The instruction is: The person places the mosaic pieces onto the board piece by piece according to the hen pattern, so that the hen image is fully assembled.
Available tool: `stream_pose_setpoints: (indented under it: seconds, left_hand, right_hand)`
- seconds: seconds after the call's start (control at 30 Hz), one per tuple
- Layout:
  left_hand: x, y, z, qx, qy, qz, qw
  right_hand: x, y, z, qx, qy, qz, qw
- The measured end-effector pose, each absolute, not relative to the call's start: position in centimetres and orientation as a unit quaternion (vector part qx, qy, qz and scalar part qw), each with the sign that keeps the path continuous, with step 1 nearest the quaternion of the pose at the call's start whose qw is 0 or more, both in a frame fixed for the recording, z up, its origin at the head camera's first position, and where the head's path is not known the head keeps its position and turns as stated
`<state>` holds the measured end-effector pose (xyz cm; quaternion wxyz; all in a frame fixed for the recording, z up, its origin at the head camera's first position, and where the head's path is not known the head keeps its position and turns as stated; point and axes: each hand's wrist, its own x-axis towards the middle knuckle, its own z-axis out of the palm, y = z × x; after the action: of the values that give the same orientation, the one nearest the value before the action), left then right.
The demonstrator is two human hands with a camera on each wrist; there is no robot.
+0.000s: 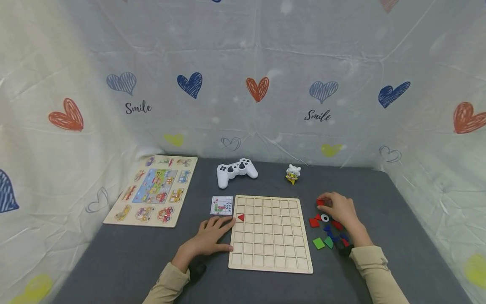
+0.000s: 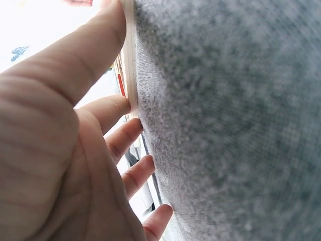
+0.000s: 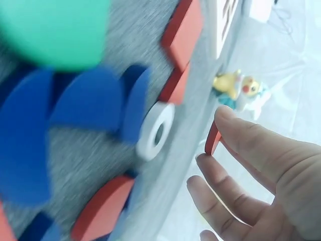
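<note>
A wooden grid board (image 1: 268,236) lies on the dark table with a red triangle piece (image 1: 241,217) in a left-column cell. My left hand (image 1: 210,236) touches the board's left edge with spread fingers, thumb lower down that edge. To the right of the board, my right hand (image 1: 339,209) pinches a red piece (image 3: 212,138) between thumb and fingers; its full shape is partly hidden. Below that hand lie loose pieces: a red square (image 1: 314,222), a white ring-like piece (image 1: 324,218), a green square (image 1: 318,243), a green rounded piece (image 1: 328,242) and several blue ones (image 3: 89,100).
A small pattern card (image 1: 222,205) lies by the board's upper left corner. Farther left is a picture puzzle board (image 1: 152,192). Behind stand a white game controller (image 1: 237,171) and a small figurine (image 1: 292,173), before a curtain (image 1: 243,118) printed with hearts.
</note>
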<state>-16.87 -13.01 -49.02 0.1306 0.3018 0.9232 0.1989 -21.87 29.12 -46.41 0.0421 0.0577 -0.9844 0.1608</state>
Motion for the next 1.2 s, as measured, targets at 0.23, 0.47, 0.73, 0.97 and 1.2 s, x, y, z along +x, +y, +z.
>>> stream_pose_setpoints:
  seconds: [0.23,0.47,0.73,0.97,1.2]
  left_hand:
    - [-16.8,-12.9,-48.9,0.300,0.923,0.200,0.134]
    - [-16.8,-12.9,-48.9,0.302,0.920,0.209,0.135]
    - [-17.0,-13.2,-50.1,0.296,0.925,0.203,0.126]
    - [-16.8,-13.2,-50.1,0.291,0.925,0.207,0.129]
    - [-16.7,-13.0,-49.2,0.294,0.924,0.206,0.131]
  right_hand:
    - [-22.1,27.3,-45.9,0.075,-0.979,0.178,0.059]
    - [-22.2,25.3,-45.5,0.096,-0.976,0.188,0.058]
    - [-22.3,23.4,-45.7,0.113,-0.971,0.202,0.061]
    - [-22.4,21.6,-45.7,0.129,-0.966,0.217,0.056]
    - [-22.7,20.0,-45.7,0.150,-0.961,0.226,0.061]
